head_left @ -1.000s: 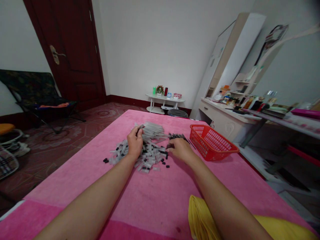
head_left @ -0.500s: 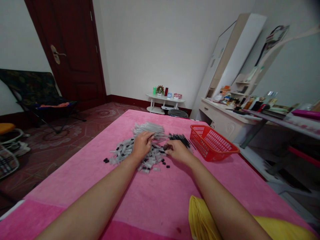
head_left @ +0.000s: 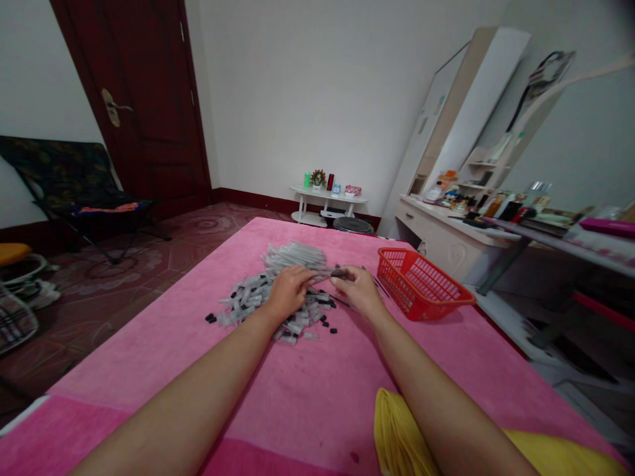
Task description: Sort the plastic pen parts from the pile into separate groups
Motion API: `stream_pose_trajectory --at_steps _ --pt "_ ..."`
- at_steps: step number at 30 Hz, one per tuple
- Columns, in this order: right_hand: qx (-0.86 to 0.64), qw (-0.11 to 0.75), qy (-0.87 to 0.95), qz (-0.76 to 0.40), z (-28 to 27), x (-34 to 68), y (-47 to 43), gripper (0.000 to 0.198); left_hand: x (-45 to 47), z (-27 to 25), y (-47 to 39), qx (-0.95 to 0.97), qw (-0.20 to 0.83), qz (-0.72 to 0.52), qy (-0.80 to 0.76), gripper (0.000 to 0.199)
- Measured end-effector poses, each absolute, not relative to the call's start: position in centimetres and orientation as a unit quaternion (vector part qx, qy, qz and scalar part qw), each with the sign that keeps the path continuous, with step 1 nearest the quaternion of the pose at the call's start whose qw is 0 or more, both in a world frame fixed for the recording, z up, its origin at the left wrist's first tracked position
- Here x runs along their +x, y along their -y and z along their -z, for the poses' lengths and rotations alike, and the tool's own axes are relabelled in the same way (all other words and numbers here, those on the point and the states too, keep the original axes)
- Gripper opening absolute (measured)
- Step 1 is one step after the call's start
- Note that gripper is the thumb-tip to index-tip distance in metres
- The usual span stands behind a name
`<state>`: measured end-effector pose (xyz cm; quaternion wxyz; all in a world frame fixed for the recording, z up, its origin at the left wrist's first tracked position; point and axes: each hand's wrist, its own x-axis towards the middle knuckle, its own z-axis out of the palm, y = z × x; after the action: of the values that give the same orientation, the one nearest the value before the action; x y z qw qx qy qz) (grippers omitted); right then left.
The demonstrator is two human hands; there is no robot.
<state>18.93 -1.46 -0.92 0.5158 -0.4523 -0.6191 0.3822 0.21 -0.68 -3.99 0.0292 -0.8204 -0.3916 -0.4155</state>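
My left hand [head_left: 291,291] is closed around a clear pen barrel [head_left: 323,273], which points right from its fingertips. At the barrel's right end, my right hand [head_left: 358,287] pinches a small dark piece [head_left: 338,272], too blurred to name exactly. Beneath and left of my left hand spreads a heap of clear pen caps [head_left: 243,297] with black parts. Behind it lies a stack of clear pen barrels [head_left: 296,254]. A thin black rod [head_left: 342,302], like a pen refill, lies below my right hand. The black bundle behind that hand is mostly hidden.
A red plastic basket [head_left: 421,284] stands right of my right hand on the pink cloth [head_left: 297,410]. Small black pieces [head_left: 333,330] lie at the heap's front edge. Yellow fabric [head_left: 404,430] lies under my right forearm. A dressing table [head_left: 436,231] stands beyond, at the right.
My hands have come closer together, the right one moving up and slightly right. The barrel now shows between them, and the black bundle is largely covered by my right hand.
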Motion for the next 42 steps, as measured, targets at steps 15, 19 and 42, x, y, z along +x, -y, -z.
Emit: stream_pose_trajectory --at_steps 15,19,42 --pt "-0.46 0.481 0.663 -0.342 1.6 18.5 1.8 0.014 0.4 4.0 0.9 -0.825 0.026 0.418 0.378 0.023" --pt "-0.467 0.473 0.679 -0.312 1.5 18.5 1.7 0.013 0.5 3.8 1.0 -0.827 0.034 0.413 0.381 0.022" --pt "-0.507 0.472 0.661 -0.289 1.2 17.7 2.6 0.018 0.7 4.0 1.0 -0.84 0.006 0.415 0.349 0.028"
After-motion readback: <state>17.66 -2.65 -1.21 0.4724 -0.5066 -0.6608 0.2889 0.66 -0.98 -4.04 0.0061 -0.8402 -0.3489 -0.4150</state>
